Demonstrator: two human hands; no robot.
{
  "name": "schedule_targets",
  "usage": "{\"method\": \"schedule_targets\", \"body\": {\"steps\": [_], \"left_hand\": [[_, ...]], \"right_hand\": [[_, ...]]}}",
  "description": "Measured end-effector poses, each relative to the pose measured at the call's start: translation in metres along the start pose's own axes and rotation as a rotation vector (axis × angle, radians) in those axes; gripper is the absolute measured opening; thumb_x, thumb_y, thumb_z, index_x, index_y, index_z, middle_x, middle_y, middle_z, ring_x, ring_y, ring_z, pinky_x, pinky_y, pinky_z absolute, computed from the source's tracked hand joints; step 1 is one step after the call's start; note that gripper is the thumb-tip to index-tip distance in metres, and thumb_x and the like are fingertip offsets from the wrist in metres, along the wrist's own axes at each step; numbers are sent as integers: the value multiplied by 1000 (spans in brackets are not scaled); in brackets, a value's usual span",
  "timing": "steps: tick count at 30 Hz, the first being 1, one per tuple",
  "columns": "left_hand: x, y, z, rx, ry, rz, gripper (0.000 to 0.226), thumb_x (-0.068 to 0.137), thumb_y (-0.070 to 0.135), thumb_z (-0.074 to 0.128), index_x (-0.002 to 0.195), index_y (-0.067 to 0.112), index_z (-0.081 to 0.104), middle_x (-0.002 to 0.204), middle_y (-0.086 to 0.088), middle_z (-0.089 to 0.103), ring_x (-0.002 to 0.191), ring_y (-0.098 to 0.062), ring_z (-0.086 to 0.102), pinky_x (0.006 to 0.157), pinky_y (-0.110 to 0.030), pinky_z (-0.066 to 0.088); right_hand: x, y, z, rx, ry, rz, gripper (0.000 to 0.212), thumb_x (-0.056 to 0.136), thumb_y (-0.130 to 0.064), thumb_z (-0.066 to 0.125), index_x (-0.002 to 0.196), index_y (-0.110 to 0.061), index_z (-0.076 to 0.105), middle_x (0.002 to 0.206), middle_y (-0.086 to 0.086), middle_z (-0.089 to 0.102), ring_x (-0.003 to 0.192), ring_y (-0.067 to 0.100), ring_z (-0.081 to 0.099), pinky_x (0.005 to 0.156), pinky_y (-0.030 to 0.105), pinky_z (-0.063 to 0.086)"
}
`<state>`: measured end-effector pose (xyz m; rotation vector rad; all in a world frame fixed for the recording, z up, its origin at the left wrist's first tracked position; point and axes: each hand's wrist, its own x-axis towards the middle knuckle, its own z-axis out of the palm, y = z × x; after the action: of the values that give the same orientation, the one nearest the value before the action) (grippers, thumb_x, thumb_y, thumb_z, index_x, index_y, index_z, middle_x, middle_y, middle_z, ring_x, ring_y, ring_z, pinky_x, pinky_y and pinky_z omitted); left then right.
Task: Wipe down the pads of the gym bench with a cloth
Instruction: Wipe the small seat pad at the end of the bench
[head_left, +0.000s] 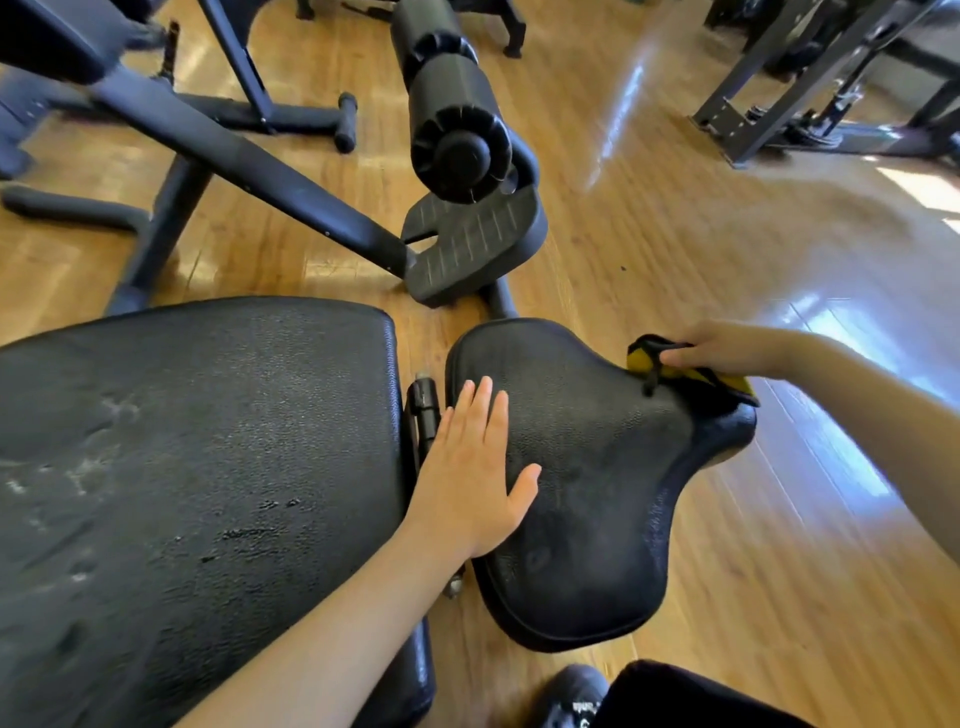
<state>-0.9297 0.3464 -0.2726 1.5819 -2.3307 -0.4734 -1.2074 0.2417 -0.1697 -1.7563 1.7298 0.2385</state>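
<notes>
left hand (475, 478) spread flat on seat pad (582, 499). right hand (727, 345) pinches yellow-black cloth (691, 371) at pad's far edge.

Back pad (197, 467), left of frame: black, pebbled grain, pale grey scuffs and worn patches. Seat pad (587, 499), centre: black, same grain, slight sheen. Cloth (691, 371), right of centre: yellow with black. Roller (452, 104), top centre: black, ribbed end. Footplate (472, 244) below it: dark grey-black, fine parallel ridges. Frame tubes (249, 156), upper left: black. Floor (727, 260): honey-brown wood planks, white glare patches on the right. Shoe (576, 693), bottom: black, small white lettering.
</notes>
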Motion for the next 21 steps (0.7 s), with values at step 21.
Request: {"method": "schedule_targets", "body": {"steps": [21], "left_hand": [[1, 2, -2, -13, -7, -4, 79, 88, 58, 19, 148, 14, -5, 157, -4, -14, 142, -16, -18, 116, -32, -5]], "right_hand": [[76, -107, 17, 190, 268, -271, 20, 93, -25, 50, 88, -12, 64, 81, 3, 59, 74, 12, 49, 60, 19, 34]]}}
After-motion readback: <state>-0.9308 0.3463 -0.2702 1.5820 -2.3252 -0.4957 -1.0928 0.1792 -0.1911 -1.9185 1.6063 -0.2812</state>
